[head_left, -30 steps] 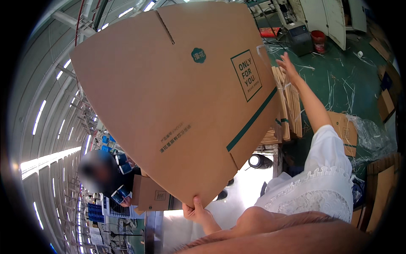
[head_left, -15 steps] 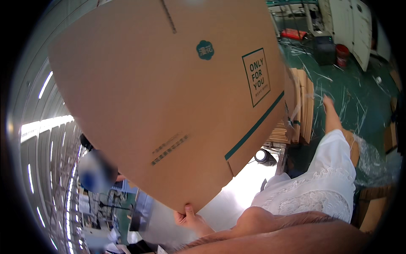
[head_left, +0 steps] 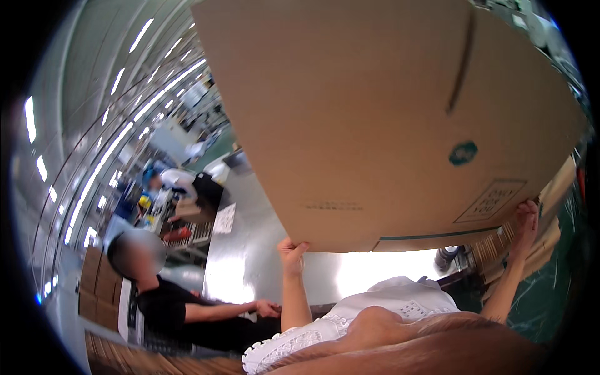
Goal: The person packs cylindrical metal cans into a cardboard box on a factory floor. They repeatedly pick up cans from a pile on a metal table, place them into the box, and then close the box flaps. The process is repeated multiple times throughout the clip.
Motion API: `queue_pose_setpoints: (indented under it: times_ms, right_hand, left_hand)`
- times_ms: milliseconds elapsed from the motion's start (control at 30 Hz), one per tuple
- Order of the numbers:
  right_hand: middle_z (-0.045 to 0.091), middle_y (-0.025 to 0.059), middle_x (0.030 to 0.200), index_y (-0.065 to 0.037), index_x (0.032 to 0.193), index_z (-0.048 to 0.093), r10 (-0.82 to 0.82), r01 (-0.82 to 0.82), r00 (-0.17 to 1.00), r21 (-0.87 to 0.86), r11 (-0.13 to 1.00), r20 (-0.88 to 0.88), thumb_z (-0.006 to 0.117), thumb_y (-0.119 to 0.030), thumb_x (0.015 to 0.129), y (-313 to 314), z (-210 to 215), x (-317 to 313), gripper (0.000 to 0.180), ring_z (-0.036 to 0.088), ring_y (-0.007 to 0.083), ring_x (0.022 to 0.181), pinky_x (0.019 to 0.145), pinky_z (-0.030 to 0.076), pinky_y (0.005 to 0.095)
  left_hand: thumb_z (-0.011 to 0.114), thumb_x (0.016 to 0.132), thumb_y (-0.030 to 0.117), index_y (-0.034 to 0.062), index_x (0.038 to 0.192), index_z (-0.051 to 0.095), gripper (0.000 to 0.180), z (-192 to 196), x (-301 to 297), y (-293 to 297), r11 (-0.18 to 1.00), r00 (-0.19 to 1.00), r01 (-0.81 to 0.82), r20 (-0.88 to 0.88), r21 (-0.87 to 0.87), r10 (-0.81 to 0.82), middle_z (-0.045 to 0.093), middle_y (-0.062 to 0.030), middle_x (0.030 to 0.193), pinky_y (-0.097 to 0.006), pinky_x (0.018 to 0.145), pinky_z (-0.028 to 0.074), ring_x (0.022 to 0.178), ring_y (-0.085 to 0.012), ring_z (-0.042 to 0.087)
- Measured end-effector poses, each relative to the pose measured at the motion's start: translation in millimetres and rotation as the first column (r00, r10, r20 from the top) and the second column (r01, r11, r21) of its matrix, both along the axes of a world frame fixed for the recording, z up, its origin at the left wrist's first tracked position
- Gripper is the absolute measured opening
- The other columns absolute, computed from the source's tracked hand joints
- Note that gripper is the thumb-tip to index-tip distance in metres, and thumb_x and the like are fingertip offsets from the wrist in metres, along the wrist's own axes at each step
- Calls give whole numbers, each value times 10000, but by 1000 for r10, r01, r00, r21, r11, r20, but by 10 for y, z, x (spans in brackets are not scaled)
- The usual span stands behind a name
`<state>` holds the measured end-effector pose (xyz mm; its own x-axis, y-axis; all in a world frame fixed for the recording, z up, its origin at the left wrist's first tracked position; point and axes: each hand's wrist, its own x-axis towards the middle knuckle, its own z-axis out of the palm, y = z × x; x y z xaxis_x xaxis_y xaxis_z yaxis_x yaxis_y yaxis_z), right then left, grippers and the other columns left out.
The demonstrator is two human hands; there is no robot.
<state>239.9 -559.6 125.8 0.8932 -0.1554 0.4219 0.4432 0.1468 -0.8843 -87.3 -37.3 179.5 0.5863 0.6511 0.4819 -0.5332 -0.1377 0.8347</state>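
- Long strip lights (head_left: 119,140) run in rows across a high ceiling, glaring white.
- Shiny metal table (head_left: 250,250) throws back a bright reflection.
- Green floor (head_left: 565,275) at right edge.
- Stacks of flat cardboard (head_left: 550,212) beside it.
- Seated person in black top (head_left: 169,306) at left.
- Cluttered workstations (head_left: 181,194) farther back, blurred.

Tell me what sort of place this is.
Likely a packing workshop or warehouse: both hands hold a large flattened cardboard box, more flat cardboard is stacked at right, and a co-worker sits at a shiny metal worktable.
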Motion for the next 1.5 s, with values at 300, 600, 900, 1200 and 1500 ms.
queue_pose_setpoints:
  times_ms: [300,600,900,1200,1500]
  right_hand:
    - [521,69,1254,-37,1259,464,227,-131,961,465,876,-157,555,-260,945,1201,319,189,396,488,185,1161,999,356,357]
    - [517,7,999,-63,1022,520,493,-482,856,109,870,-154,523,-248,966,2634,-278,-621,193,459,98,934,872,357,253]
    - [600,79,946,-54,886,574,237,-247,969,-228,942,-72,541,-290,943,2518,-235,-553,245,541,171,916,853,397,302]
    - [629,70,936,-75,981,631,580,23,771,-922,387,262,590,-313,878,2629,488,-981,263,555,241,932,938,322,385]
    - [656,110,826,-31,913,661,647,-336,749,-924,183,-144,684,-361,776,2687,728,-522,358,600,264,768,738,425,394]
  left_hand:
    - [693,747,8,-6,1014,626,275,-447,-1040,104,966,948,-245,-231,-86,220,643,-51,979,-302,850,445,912,-161,589]
    - [678,847,229,52,1374,298,674,-900,-1265,393,719,755,-655,-186,-232,628,394,-94,1342,-346,1055,274,1249,-220,372]
    - [605,893,411,3,1380,273,716,-839,-1035,395,543,596,-800,-442,-255,670,407,-137,1311,-332,1010,322,1195,-220,403]
    - [582,874,266,13,1329,310,587,-922,-1025,320,590,641,-764,-410,-261,649,392,-122,1305,-346,1036,291,1204,-221,386]
    - [486,762,94,62,1425,224,714,-713,-1099,369,758,873,-486,-283,-436,397,346,-102,1361,-365,1060,271,1293,-234,321]
